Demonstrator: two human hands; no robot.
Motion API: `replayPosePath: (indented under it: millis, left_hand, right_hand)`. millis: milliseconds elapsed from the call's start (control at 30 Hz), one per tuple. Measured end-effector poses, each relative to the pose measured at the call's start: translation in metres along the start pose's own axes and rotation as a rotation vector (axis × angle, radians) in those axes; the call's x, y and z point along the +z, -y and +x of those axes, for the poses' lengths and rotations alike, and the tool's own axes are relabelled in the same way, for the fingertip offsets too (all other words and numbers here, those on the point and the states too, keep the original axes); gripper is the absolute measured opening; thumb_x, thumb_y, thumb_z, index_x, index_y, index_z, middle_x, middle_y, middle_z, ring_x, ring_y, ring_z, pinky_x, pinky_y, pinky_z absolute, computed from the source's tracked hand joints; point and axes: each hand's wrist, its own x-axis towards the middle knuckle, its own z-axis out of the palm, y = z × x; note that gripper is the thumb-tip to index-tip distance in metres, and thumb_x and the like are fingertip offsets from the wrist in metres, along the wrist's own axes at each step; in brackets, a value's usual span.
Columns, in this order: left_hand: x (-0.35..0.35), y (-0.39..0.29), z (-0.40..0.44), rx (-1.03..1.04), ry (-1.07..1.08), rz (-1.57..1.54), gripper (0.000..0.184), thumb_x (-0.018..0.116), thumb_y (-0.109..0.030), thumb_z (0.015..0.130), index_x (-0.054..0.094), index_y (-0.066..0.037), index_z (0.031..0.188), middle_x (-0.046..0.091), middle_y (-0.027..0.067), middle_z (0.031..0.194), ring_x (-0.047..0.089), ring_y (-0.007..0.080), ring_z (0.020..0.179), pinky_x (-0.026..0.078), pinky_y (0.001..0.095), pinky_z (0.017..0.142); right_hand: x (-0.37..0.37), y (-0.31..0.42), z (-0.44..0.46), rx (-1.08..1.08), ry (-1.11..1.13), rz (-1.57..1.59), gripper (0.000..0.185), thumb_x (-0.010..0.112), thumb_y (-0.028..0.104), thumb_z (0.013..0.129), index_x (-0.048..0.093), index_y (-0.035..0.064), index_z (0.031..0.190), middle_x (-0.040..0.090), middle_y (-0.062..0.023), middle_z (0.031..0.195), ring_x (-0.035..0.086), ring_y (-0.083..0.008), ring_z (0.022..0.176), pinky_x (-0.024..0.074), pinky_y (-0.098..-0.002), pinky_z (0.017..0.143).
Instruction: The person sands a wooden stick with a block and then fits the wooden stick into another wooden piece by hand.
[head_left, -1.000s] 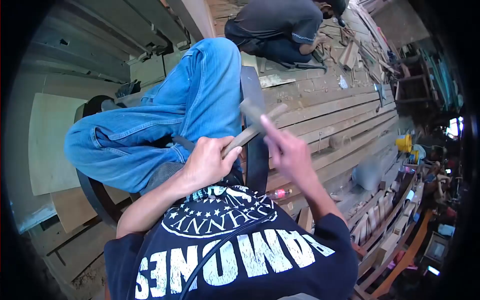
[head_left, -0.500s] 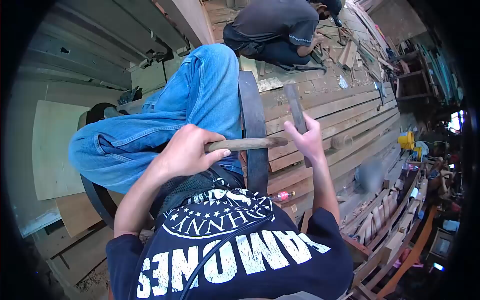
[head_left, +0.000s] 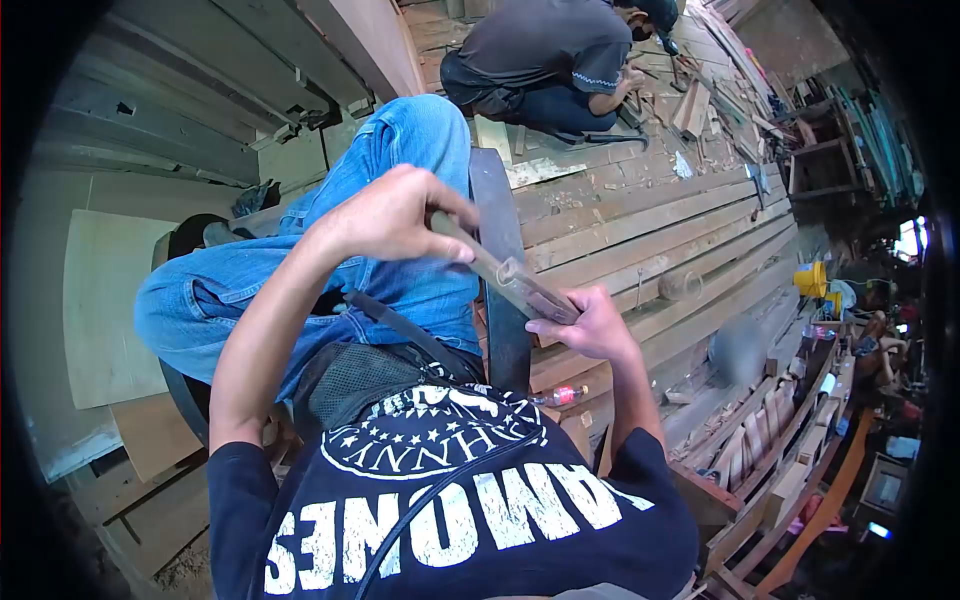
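Note:
My left hand (head_left: 405, 215) is closed around the upper end of a wooden stick (head_left: 470, 250), which slants down to the right over my lap. My right hand (head_left: 595, 325) pinches the lower, darker end, where a flat wooden bar (head_left: 525, 294) seems to lie along the stick. A small rounded end or curl stands up near the middle. Where one piece stops and the other begins, I cannot tell. A dark, flat, strap-like piece (head_left: 405, 328) lies across my lap, below the left hand.
A dark curved beam (head_left: 508, 340) runs beside my jeans-clad leg (head_left: 370, 205). Long planks (head_left: 650, 240) cover the floor to the right, with a plastic bottle (head_left: 562, 396) near my side. Ahead, another person (head_left: 545, 60) crouches among wood scraps. A yellow bucket (head_left: 811, 279) stands farther right.
My left hand has risen, tilting the stick from level to slanting. My right hand has come down and left, and the bar it held upright has swung over against the stick.

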Motion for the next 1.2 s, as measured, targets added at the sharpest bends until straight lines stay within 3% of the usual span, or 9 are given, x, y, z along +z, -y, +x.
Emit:
replayPosePath:
  millis: [33,167,333,400,433,600,867,1000,1200]
  left_hand:
    - [-0.001,-0.006,0.002,-0.108,-0.060,0.039,0.070,0.087,-0.029,0.074,0.060,-0.004,0.134,0.070,0.0063,0.090,0.059,0.0107,0.070,0.050,0.0287,0.064]
    - [0.041,0.009,0.008,-0.205,-0.538,-0.200,0.094,0.082,-0.036,0.081,0.032,0.004,0.150,0.072,0.0093,0.089,0.063,0.0134,0.070,0.054,0.0298,0.066]
    - [0.101,-0.001,-0.004,0.035,-0.231,-0.350,0.037,0.071,-0.033,0.091,0.067,0.002,0.101,0.068,0.0158,0.076,0.064,0.0231,0.063,0.051,0.0354,0.060]
    - [0.102,-0.016,-0.007,-0.209,-0.079,-0.359,0.036,0.069,-0.034,0.092,0.066,0.002,0.094,0.063,0.0181,0.067,0.062,0.0263,0.058,0.047,0.0377,0.056]
    - [0.105,-0.015,-0.008,-0.198,-0.068,-0.380,0.026,0.066,-0.024,0.096,0.068,-0.001,0.109,0.052,0.0019,0.060,0.045,0.0055,0.057,0.037,0.0291,0.050]
    - [0.108,-0.010,-0.018,-0.254,0.046,-0.642,0.023,0.058,-0.023,0.101,0.067,-0.002,0.102,0.061,-0.0016,0.073,0.054,0.0044,0.064,0.045,0.0245,0.056]
    - [0.101,-0.012,-0.049,-0.483,0.189,-0.859,0.031,0.038,-0.027,0.109,0.053,0.000,0.105,0.059,0.0022,0.079,0.062,0.0112,0.058,0.052,0.0260,0.057]
    - [0.099,-0.023,-0.057,-0.517,0.110,-0.698,0.033,0.037,-0.026,0.108,0.053,-0.001,0.095,0.058,0.0028,0.074,0.058,0.0103,0.049,0.047,0.0279,0.046]
    - [0.115,-0.028,-0.060,-0.335,-0.139,-0.260,0.026,0.043,-0.017,0.104,0.055,0.004,0.095,0.061,0.0159,0.068,0.064,0.0333,0.064,0.048,0.0439,0.062]
  right_hand:
    - [0.002,0.000,-0.001,0.001,0.001,0.000,0.031,0.086,0.021,0.076,0.074,0.0005,0.097,0.069,-0.0028,0.071,0.055,-0.0043,0.064,0.0481,-0.0267,0.060]
    - [0.016,0.018,-0.006,0.067,-0.159,0.231,0.023,0.083,0.016,0.081,0.072,-0.0004,0.093,0.065,0.0024,0.073,0.052,-0.0032,0.065,0.0441,-0.0234,0.059]
    - [0.041,0.035,-0.008,0.107,-0.267,0.465,0.021,0.079,0.014,0.085,0.072,-0.0007,0.098,0.069,0.0028,0.079,0.057,-0.0036,0.071,0.0484,-0.0237,0.065]
    - [0.054,0.043,-0.008,0.095,-0.325,0.602,0.022,0.079,0.012,0.085,0.072,-0.0011,0.101,0.070,0.0012,0.083,0.060,-0.0042,0.076,0.0506,-0.0236,0.068]
    - [0.056,0.044,-0.010,0.101,-0.329,0.538,0.025,0.080,0.012,0.084,0.071,-0.0016,0.103,0.072,-0.0004,0.086,0.062,-0.0048,0.079,0.0519,-0.0242,0.071]
    - [0.057,0.046,-0.022,0.007,-0.284,0.487,0.023,0.079,0.010,0.084,0.071,-0.0011,0.103,0.073,-0.0031,0.085,0.064,-0.0056,0.078,0.0520,-0.0247,0.072]
    - [0.027,0.052,-0.024,0.063,-0.251,-0.047,0.060,0.064,0.024,0.095,0.042,0.0050,0.147,0.071,-0.0188,0.090,0.071,-0.0307,0.073,0.0532,-0.0366,0.068]
    - [0.037,0.040,-0.020,-0.269,-0.255,-0.383,0.063,0.060,0.018,0.096,0.035,0.0217,0.154,0.064,-0.0192,0.085,0.063,-0.0386,0.065,0.0516,-0.0468,0.061]
    - [0.026,0.023,-0.010,-0.186,-0.243,-0.719,0.065,0.060,0.017,0.095,0.033,0.0229,0.155,0.058,-0.0161,0.064,0.059,-0.0372,0.051,0.0489,-0.0489,0.050]
